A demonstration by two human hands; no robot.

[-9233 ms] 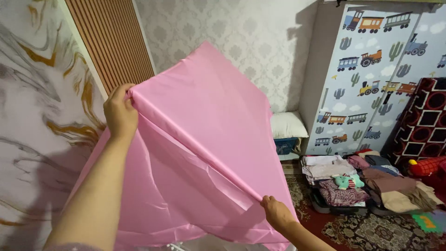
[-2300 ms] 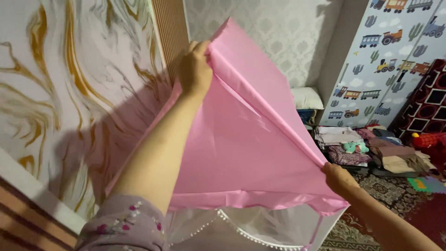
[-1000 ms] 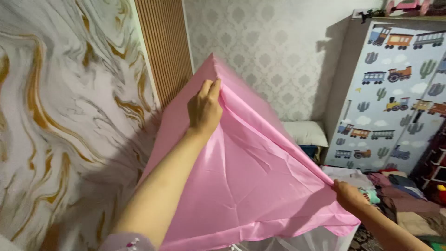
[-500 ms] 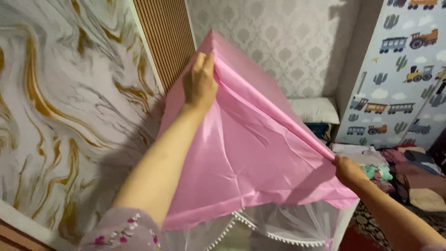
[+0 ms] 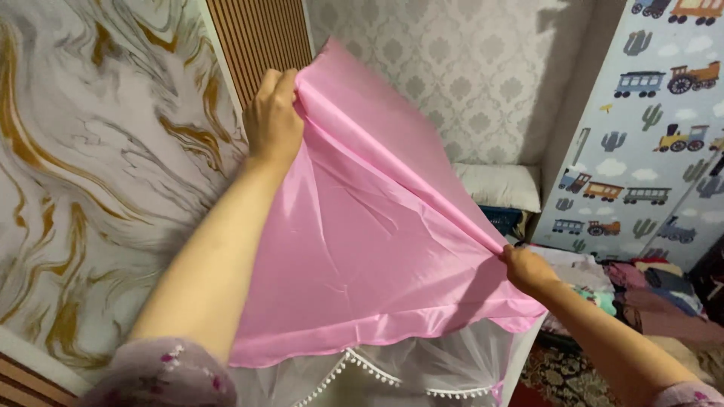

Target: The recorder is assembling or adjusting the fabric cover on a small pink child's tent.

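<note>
Left hand [image 5: 273, 113] has shifted along the pink tent roof [image 5: 377, 249] ridge, fingers pinching it; right hand [image 5: 528, 270] still pinches the lower ridge end, fabric now tauter.

This was a room in a home, most likely a child's bedroom. A wardrobe [image 5: 664, 113] was covered in cartoon trains and cactuses, and folded clothes [image 5: 648, 290] lay piled on a patterned carpet [image 5: 558, 369]. A white pillow [image 5: 498, 187] sat against damask wallpaper [image 5: 467, 68], beside a marbled wall panel [image 5: 98, 166] and wooden slats [image 5: 260, 34].
</note>
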